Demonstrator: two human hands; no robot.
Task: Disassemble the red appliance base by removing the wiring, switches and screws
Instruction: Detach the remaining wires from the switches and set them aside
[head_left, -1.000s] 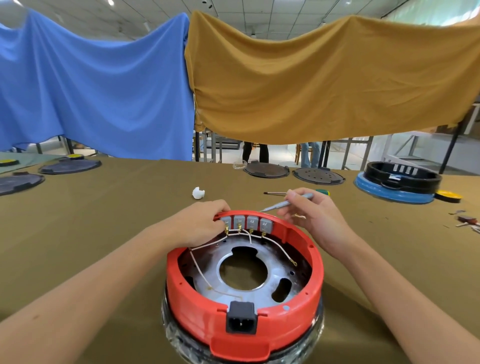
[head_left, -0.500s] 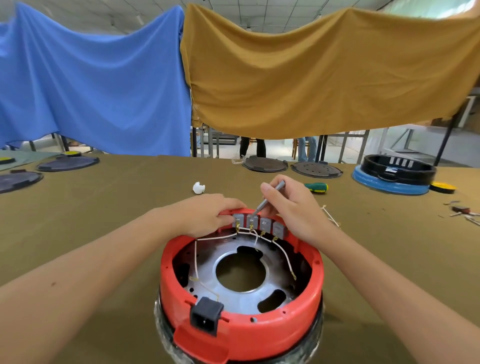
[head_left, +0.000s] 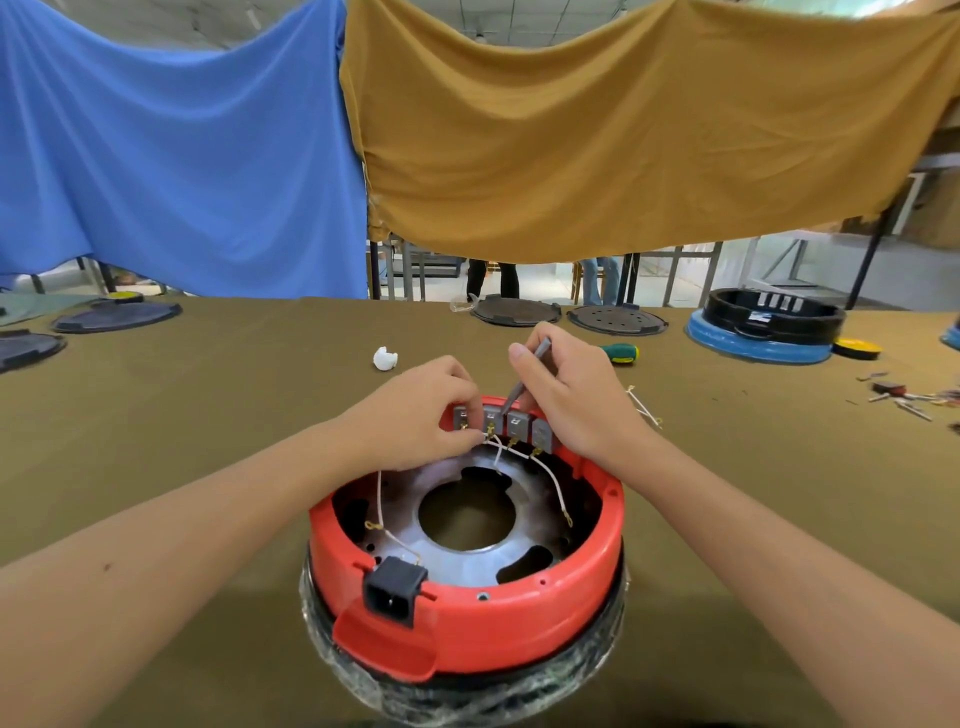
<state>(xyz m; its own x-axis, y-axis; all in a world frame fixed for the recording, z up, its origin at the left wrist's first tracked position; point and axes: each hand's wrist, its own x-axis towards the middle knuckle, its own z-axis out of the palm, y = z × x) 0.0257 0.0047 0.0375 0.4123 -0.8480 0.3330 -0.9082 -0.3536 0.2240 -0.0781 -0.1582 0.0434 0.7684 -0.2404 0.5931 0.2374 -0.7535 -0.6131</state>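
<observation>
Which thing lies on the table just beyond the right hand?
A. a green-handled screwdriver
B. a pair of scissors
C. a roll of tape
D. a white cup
A: the green-handled screwdriver lies on the table just past the right hand, which holds a thin grey tool at the switches.

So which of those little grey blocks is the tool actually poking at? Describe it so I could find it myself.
Start at the red appliance base in front of the person and look at its far rim, where four grey switches sit in a row. The thin grey tool in the right hand points down at the gap between the second switch and the third switch from the left.
</observation>
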